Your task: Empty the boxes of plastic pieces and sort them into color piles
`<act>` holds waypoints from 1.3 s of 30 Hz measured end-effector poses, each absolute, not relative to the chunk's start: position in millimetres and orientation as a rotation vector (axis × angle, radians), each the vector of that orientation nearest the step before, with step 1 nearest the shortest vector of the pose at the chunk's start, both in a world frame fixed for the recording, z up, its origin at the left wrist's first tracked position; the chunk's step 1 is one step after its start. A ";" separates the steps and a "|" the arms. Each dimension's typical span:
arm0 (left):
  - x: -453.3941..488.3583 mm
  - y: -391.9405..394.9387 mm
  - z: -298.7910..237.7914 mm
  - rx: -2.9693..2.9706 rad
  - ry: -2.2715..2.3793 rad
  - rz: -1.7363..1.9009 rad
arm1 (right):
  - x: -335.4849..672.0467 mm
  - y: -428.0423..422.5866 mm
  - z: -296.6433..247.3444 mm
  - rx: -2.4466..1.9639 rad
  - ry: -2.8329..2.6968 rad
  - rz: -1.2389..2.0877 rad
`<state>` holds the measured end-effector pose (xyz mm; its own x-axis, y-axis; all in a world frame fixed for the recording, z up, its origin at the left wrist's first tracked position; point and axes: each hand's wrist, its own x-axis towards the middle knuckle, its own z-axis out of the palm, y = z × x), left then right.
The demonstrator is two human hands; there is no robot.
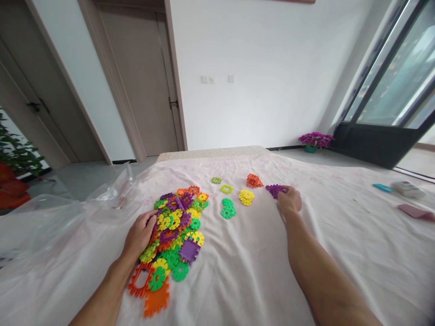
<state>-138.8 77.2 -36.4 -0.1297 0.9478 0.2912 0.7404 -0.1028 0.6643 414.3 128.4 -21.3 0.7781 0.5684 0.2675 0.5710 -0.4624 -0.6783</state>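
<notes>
A mixed pile of plastic interlocking pieces (173, 226), in purple, yellow, green and orange, lies on the cloth at left of centre. My left hand (141, 233) rests against the pile's left edge, fingers loosely bent and slightly apart; nothing shows held in it. Farther right, my right hand (290, 199) pinches at a small group of purple square pieces (274, 190), its fingertips partly hidden. Beside that group are stacked orange pieces (254, 181) and yellow flower-shaped pieces (246, 197). Green flower-shaped pieces (228, 209) lie nearer the pile, with light green squares (226, 189) beyond.
A pale cloth (251, 271) with wrinkles covers the surface. Clear plastic packaging (115, 192) lies to the left of the pile. At the far right are a blue item (383, 187), a white packet (408, 189) and a pink folded item (416, 212).
</notes>
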 end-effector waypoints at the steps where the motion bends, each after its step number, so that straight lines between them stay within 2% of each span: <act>1: -138.4 76.8 -35.9 1.858 1.897 1.063 | 414.8 127.3 -20.9 -2.183 -0.802 -0.014; 6: -138.0 75.6 -34.9 1.855 1.898 1.051 | 404.0 127.0 -14.9 -2.122 -0.722 -0.113; 11: -138.8 75.6 -35.8 1.859 1.882 1.058 | 351.0 131.9 -3.2 -1.758 -1.141 -0.168; 17: -140.3 78.2 -38.7 1.869 1.848 1.097 | 248.1 112.5 11.5 -1.296 -1.876 0.282; 24: -142.3 80.3 -43.0 1.882 1.845 1.106 | 183.5 66.1 16.1 -1.151 -2.330 0.653; 35: -141.6 80.6 -42.2 1.875 1.842 1.108 | 170.4 65.4 -7.5 -1.140 -2.225 0.957; 39: -141.6 80.2 -41.7 1.879 1.851 1.101 | 174.7 70.8 -4.1 -1.110 -2.144 0.967</act>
